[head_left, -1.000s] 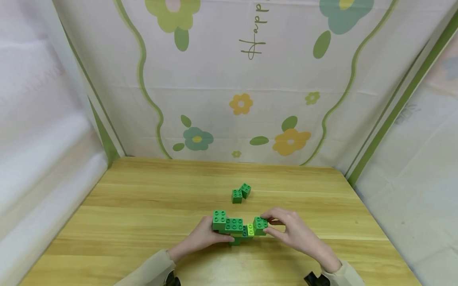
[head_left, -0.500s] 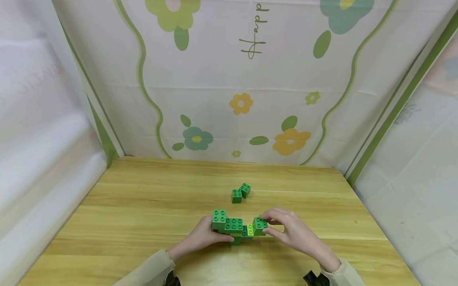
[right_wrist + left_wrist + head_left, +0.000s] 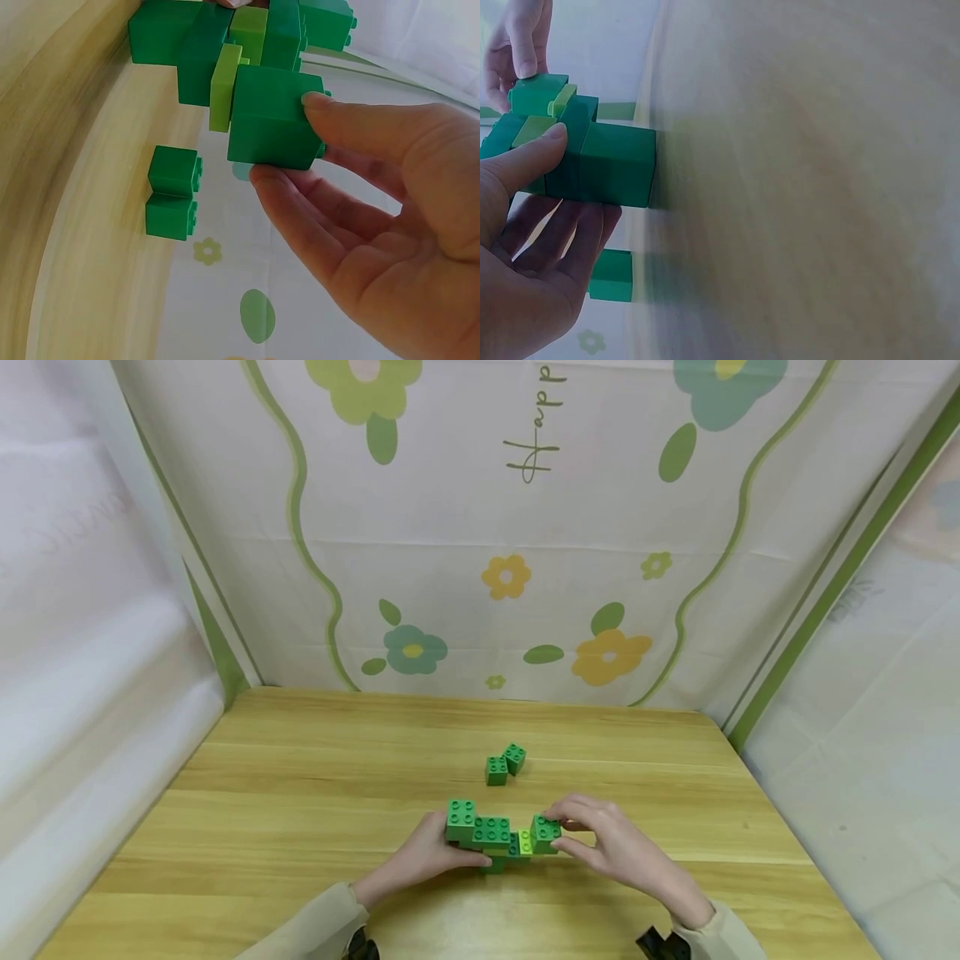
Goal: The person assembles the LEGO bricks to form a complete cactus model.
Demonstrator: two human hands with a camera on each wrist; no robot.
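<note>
A toy brick build (image 3: 491,832) in several greens stands on the table, with a lime plate (image 3: 224,86) toward its right end. My left hand (image 3: 435,850) grips it from the left, thumb (image 3: 544,150) across its near side and fingers beneath in the left wrist view. At the right end, my right hand (image 3: 609,837) pinches a green brick (image 3: 274,116) between thumb and fingertips. That brick sits right against the lime plate. Its studs show on top in the head view (image 3: 547,828); fingers cover part of its right side.
Two loose green bricks (image 3: 497,771) lie close together on the wooden table (image 3: 337,760), beyond the build. A white cloth (image 3: 420,510) printed with flowers hangs behind the table, and more cloth hangs at both sides.
</note>
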